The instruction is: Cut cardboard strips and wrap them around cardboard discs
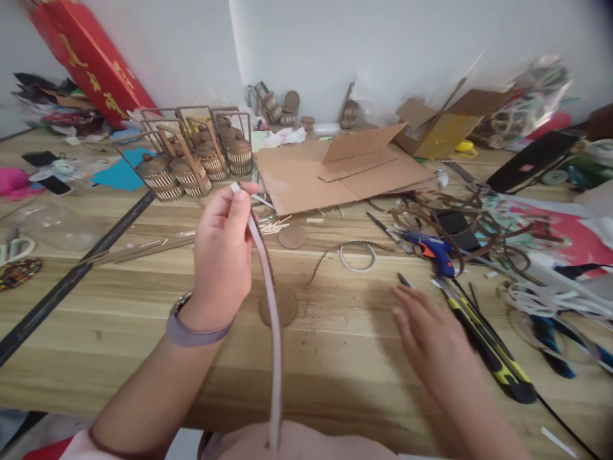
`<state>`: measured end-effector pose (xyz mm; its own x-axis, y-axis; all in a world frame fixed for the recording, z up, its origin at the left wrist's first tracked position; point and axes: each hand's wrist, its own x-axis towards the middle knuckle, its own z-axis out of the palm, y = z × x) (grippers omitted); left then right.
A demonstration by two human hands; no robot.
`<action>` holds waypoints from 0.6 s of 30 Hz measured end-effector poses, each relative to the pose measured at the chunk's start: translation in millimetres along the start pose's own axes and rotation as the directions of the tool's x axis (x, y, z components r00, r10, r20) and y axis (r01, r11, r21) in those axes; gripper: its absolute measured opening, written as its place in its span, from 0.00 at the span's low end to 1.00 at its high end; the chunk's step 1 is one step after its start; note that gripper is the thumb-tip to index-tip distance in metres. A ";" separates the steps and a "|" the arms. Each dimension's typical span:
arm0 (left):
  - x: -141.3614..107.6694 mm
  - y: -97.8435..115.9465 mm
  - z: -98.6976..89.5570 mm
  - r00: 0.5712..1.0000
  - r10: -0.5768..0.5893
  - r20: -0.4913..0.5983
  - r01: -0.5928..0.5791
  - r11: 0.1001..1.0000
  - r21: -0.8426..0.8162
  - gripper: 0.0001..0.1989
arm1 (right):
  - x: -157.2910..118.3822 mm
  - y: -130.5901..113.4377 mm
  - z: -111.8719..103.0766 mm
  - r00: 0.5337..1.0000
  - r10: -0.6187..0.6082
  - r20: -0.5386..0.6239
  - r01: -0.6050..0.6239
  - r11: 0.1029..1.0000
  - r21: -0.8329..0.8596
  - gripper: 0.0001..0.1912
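Between the thumb and fingers of my left hand (225, 246) is the upper end of a long strip (271, 306), pale on its face with a brown edge, hanging toward my lap. Behind the strip a round cardboard disc (288, 308) lies on the table. My right hand (428, 338) is over the table at the right, slightly blurred, fingers stretched out, near a small dark pointed tool (403, 279). A yellow and black cutter (493, 354) lies just right of it. A white ring (357, 257) and a thin dark strip (330, 249) lie between the hands.
Small barrel-shaped models with frames (201, 160) stand at the back left. Flat cardboard (306, 179) lies at the back centre, beside an open box (435, 137). A blue glue gun (433, 249), tangled brown strips (498, 223) and blue-handled pliers (550, 342) crowd the right.
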<state>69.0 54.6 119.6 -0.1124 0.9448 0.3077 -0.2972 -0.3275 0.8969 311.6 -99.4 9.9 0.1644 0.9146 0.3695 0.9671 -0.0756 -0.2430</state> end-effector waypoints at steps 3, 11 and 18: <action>-3.1 -3.4 6.1 0.999 -0.037 -0.035 0.035 0.998 -0.047 0.05 | -23.5 -38.2 26.4 0.964 -0.225 0.144 0.234 0.971 -0.045 0.27; -18.3 -17.3 -8.8 0.977 -0.211 -0.035 0.207 0.974 -0.095 0.02 | -89.5 -19.7 33.3 0.930 -0.305 0.204 0.338 0.928 -0.156 0.40; -63.5 -28.3 -19.3 0.883 -0.467 0.051 0.467 0.884 0.016 0.07 | -140.2 49.0 -20.1 0.992 -0.123 -0.037 0.110 0.960 -0.259 0.21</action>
<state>66.3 3.7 68.5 0.0880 0.9875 -0.1307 -0.3000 0.1514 0.9418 339.8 -239.3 -35.7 0.0511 0.9018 0.4291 0.9964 -0.0752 0.0394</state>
